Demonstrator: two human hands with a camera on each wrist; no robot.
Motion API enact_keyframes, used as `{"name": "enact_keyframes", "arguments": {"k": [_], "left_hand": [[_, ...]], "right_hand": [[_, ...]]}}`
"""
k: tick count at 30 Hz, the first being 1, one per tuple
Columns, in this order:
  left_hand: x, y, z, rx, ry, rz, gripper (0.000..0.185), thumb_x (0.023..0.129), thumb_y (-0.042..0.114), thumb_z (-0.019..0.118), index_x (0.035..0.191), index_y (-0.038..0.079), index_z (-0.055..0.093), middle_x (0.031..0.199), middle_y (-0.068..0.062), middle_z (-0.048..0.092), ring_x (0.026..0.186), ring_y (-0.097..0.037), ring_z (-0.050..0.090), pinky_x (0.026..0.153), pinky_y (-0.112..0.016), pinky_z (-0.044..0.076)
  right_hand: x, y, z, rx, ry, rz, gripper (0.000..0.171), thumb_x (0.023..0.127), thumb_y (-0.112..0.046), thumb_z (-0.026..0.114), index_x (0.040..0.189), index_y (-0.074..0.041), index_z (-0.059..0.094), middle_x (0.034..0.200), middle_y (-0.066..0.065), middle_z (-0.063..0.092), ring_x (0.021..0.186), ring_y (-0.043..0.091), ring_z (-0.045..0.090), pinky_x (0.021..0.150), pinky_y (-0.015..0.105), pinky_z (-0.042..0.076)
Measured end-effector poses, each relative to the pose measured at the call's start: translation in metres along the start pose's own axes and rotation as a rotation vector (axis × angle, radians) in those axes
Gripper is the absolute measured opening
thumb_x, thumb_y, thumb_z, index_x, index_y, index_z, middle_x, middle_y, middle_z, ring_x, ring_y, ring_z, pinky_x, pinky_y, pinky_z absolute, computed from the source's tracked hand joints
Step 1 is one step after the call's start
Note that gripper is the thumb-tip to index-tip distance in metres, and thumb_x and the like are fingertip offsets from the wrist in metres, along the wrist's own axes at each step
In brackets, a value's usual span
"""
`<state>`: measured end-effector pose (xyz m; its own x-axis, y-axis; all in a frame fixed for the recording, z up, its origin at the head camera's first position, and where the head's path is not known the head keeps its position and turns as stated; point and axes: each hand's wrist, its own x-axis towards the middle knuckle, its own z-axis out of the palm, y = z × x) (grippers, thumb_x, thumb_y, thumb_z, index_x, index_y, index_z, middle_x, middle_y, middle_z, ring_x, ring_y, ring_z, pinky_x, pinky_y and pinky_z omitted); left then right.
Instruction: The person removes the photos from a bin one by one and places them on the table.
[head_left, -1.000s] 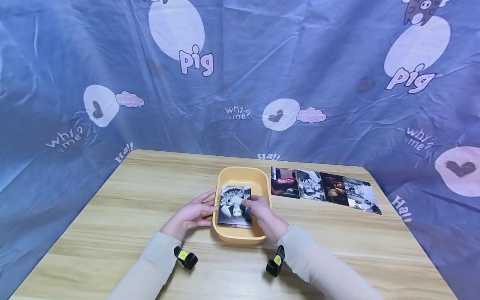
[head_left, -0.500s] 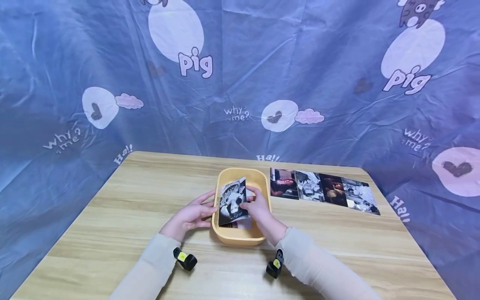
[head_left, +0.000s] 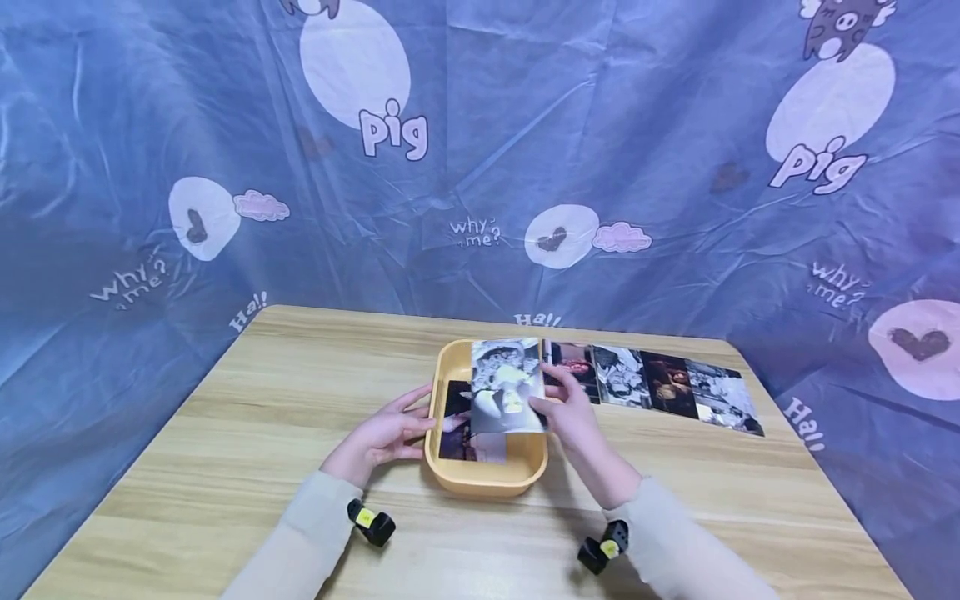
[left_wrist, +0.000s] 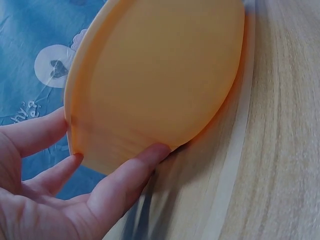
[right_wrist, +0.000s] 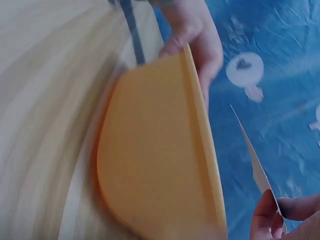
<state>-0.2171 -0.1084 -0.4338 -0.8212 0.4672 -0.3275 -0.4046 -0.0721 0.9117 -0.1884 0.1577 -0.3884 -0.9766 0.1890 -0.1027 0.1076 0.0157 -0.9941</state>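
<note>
Head view: at a light wooden table [head_left: 247,467] a person's right hand [head_left: 573,417] pinches a black-and-white photograph [head_left: 506,385] by its right edge and holds it lifted, tilted above the far right part of a yellow plastic tray [head_left: 480,479] that sits at the middle of the table. Inside the tray lies a small stack of photographs [head_left: 459,427], its dark top print partly covered by the raised one. The left hand [head_left: 382,435] rests against the tray's left outer wall, fingers nearly straight and spread along the rim, steadying it without curling round anything. To the right of the tray, along the far side of the table, a row of four photographs [head_left: 651,382] lies flat, edge to edge, the nearest one just beside the tray's far right corner and partly behind the right hand's fingers. Both forearms wear cream sleeves [head_left: 300,542], each with a small black-and-yellow wrist camera [head_left: 371,522] strapped beneath. A crinkled blue cartoon-print sheet [head_left: 480,150], marked with the word pig, hearts and clouds, hangs behind and around the table. Left wrist view: the thumb and fingers [left_wrist: 135,172] press on the tray's smooth orange-yellow side. Right wrist view: fingertips [right_wrist: 272,220] grip the thin edge of the raised print beside the tray.
</note>
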Motion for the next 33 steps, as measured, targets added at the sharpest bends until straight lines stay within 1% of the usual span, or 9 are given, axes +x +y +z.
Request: {"name": "enact_keyframes", "arguments": {"k": [3, 7, 9, 12, 15, 19, 23, 26, 33], "left_hand": [[-0.001, 0.000, 0.001, -0.006, 0.013, 0.000, 0.072, 0.093, 0.000, 0.052, 0.155, 0.013, 0.017, 0.156, -0.025, 0.022, 0.132, -0.042, 0.045, 0.098, -0.058, 0.048], [-0.001, 0.000, 0.002, -0.005, 0.016, 0.006, 0.072, 0.093, 0.000, 0.052, 0.155, 0.013, 0.018, 0.156, -0.026, 0.022, 0.133, -0.044, 0.042, 0.099, -0.060, 0.046], [-0.001, 0.000, 0.002, 0.001, 0.019, 0.006, 0.072, 0.093, 0.001, 0.053, 0.155, 0.013, 0.018, 0.156, -0.025, 0.023, 0.133, -0.044, 0.043, 0.099, -0.060, 0.047], [-0.001, 0.000, 0.001, 0.005, 0.019, 0.005, 0.072, 0.093, 0.001, 0.052, 0.155, 0.014, 0.019, 0.156, -0.025, 0.023, 0.132, -0.043, 0.043, 0.098, -0.059, 0.048], [-0.001, -0.001, 0.001, 0.006, 0.017, 0.007, 0.072, 0.093, 0.000, 0.052, 0.155, 0.014, 0.018, 0.156, -0.025, 0.022, 0.132, -0.043, 0.044, 0.098, -0.059, 0.048], [-0.001, -0.001, 0.001, 0.006, 0.015, 0.014, 0.072, 0.093, 0.000, 0.052, 0.155, 0.013, 0.018, 0.156, -0.026, 0.022, 0.132, -0.044, 0.043, 0.098, -0.060, 0.047], [-0.001, -0.001, 0.003, 0.005, 0.021, 0.014, 0.072, 0.093, 0.000, 0.053, 0.155, 0.013, 0.018, 0.156, -0.026, 0.022, 0.133, -0.044, 0.042, 0.099, -0.061, 0.046], [-0.002, -0.001, 0.003, 0.003, 0.019, 0.011, 0.073, 0.093, 0.000, 0.053, 0.155, 0.013, 0.018, 0.156, -0.026, 0.022, 0.133, -0.044, 0.041, 0.100, -0.061, 0.045], [-0.001, -0.001, 0.002, 0.005, 0.026, 0.000, 0.071, 0.094, 0.001, 0.052, 0.155, 0.014, 0.018, 0.156, -0.025, 0.022, 0.133, -0.044, 0.042, 0.100, -0.061, 0.045]], "right_hand": [[0.000, -0.003, -0.025, 0.022, 0.009, 0.022, 0.064, 0.085, 0.013, 0.057, 0.144, -0.002, 0.038, 0.082, -0.004, 0.059, 0.056, 0.000, 0.051, 0.046, 0.010, 0.040], [0.000, 0.001, -0.057, 0.072, 0.053, 0.070, 0.063, 0.088, 0.010, 0.056, 0.145, -0.008, 0.036, 0.074, -0.015, 0.056, 0.062, -0.003, 0.054, 0.053, 0.010, 0.044], [-0.001, 0.005, -0.071, 0.103, 0.080, 0.100, 0.057, 0.089, 0.008, 0.056, 0.138, -0.018, 0.043, 0.072, -0.018, 0.054, 0.065, -0.004, 0.054, 0.056, 0.010, 0.045], [-0.002, 0.014, -0.088, 0.154, 0.112, 0.132, 0.049, 0.090, 0.007, 0.055, 0.120, -0.031, 0.050, 0.071, -0.018, 0.051, 0.065, -0.005, 0.052, 0.057, 0.010, 0.044], [-0.003, 0.023, -0.102, 0.190, 0.116, 0.153, 0.048, 0.091, 0.007, 0.054, 0.111, -0.036, 0.049, 0.071, -0.016, 0.051, 0.065, -0.005, 0.053, 0.060, 0.010, 0.047], [0.000, 0.037, -0.114, 0.175, 0.084, 0.202, 0.050, 0.093, 0.005, 0.053, 0.124, -0.033, 0.044, 0.073, -0.017, 0.057, 0.067, -0.003, 0.057, 0.062, 0.011, 0.049], [0.003, 0.051, -0.121, 0.144, 0.027, 0.250, 0.067, 0.091, 0.003, 0.057, 0.148, -0.016, 0.029, 0.079, -0.017, 0.063, 0.075, -0.001, 0.061, 0.068, 0.015, 0.052], [0.005, 0.058, -0.123, 0.119, -0.003, 0.253, 0.075, 0.090, 0.004, 0.059, 0.152, -0.008, 0.019, 0.083, -0.017, 0.063, 0.078, -0.001, 0.062, 0.070, 0.016, 0.053], [0.009, 0.057, -0.119, -0.013, -0.014, 0.223, 0.072, 0.090, 0.005, 0.057, 0.150, 0.000, 0.019, 0.078, -0.016, 0.061, 0.069, -0.002, 0.058, 0.061, 0.016, 0.048]]}}
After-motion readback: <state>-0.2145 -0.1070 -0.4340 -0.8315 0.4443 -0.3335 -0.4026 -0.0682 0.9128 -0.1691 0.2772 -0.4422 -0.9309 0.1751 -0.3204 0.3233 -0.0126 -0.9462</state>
